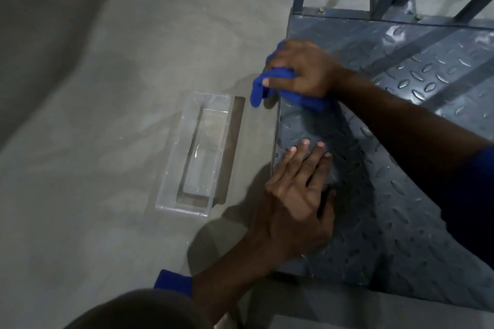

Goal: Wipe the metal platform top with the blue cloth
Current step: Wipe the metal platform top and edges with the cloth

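The right hand (302, 69) grips the bunched cloth (258, 91) at the platform (441, 67)'s far left edge, covering most of it. The left hand (296, 195) lies flat, fingers straight, nearer on the platform, which is cut off right.

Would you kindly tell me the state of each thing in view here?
metal platform top: under both hands and the cloth
blue cloth: bunched, gripped, overhanging the platform's left edge
right hand: fingers curled round the cloth, pressing it down
left hand: flat, fingers straight, resting on the platform
clear tray: upright on the floor, lidless, apart from the platform
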### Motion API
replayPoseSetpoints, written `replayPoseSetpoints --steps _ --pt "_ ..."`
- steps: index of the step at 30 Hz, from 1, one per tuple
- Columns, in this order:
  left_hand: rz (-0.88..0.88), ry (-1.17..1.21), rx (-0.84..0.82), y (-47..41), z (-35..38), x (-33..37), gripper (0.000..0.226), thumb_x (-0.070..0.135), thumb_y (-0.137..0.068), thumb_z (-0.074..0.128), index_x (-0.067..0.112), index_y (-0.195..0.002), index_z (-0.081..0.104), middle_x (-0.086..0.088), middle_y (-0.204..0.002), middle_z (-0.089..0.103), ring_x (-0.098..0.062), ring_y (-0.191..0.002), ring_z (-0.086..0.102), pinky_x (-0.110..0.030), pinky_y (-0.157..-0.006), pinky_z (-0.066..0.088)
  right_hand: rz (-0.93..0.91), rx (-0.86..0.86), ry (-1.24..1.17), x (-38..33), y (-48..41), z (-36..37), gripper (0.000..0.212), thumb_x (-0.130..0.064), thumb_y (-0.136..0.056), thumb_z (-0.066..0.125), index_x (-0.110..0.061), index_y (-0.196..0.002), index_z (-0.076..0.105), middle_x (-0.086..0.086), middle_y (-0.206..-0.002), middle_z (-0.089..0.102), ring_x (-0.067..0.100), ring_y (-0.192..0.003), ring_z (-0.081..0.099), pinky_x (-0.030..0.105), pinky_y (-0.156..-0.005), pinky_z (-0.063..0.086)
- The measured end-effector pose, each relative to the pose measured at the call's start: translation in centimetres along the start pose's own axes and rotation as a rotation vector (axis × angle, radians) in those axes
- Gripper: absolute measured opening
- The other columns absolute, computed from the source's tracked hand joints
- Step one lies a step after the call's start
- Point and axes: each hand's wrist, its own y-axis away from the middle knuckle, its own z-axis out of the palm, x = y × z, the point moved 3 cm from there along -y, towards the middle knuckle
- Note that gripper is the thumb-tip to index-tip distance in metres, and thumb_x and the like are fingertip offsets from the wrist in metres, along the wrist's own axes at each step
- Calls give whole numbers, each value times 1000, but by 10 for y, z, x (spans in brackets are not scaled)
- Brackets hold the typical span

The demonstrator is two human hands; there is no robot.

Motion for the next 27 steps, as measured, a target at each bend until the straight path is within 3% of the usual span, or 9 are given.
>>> replayPoseSetpoints --steps 4,8,12,16,18,22,27 --pt "14 -4 3 0 2 -2 50 33 -108 60 6 -150 61 -15 -160 53 -29 -156 43 -46 -129 34 121 13 103 19 -20 -5 52 -63 -100 47 -26 -125 72 6 -120 69 30 -122 53 45 -113 34" --pt "-28 63 -13 -6 -3 -4 54 31 -105 61 4 -152 58 -15 -162 52 -28 -158 40 -47 -131 31 184 58 4 -1 -6 0 48 -65 -100 49 -30 -126 69 3 -126 68 29 -128 52 46 -115 34" --pt "-53 123 3 -3 0 -6 58 32 -100 59 3 -149 61 -15 -156 59 -30 -152 48 -47 -131 29 71 64 -20 -41 56 25 48 -73 -99 48 -36 -123 67 -3 -125 67 26 -131 53 50 -113 42" --pt "-26 166 -8 -7 1 -12 55 29 -99 62 0 -146 63 -16 -157 58 -31 -154 46 -49 -131 29 -55 33 15 -28 42 18 47 -65 -103 53 -26 -115 75 5 -110 72 30 -109 60 52 -103 46" --pt "17 189 -32 -13 -1 -17 51 24 -100 63 0 -145 64 -16 -158 56 -32 -156 43 -47 -133 27 -12 37 91 0 17 8 55 -68 -104 48 -21 -120 73 12 -115 70 36 -115 58 56 -107 44" --pt "57 212 -30 -35 -4 -35 42 11 -104 58 2 -145 65 -14 -157 58 -31 -156 43 -44 -134 23 101 -19 134 28 -20 -9 59 -64 -105 39 -17 -129 66 15 -124 63 35 -120 50 53 -109 39" --pt "68 247 -25 -42 0 -41 44 10 -104 57 3 -147 63 -12 -160 56 -28 -157 42 -42 -133 23 -6 -5 68 23 7 3 60 -67 -107 38 -23 -134 68 2 -134 69 30 -130 55 52 -119 34"
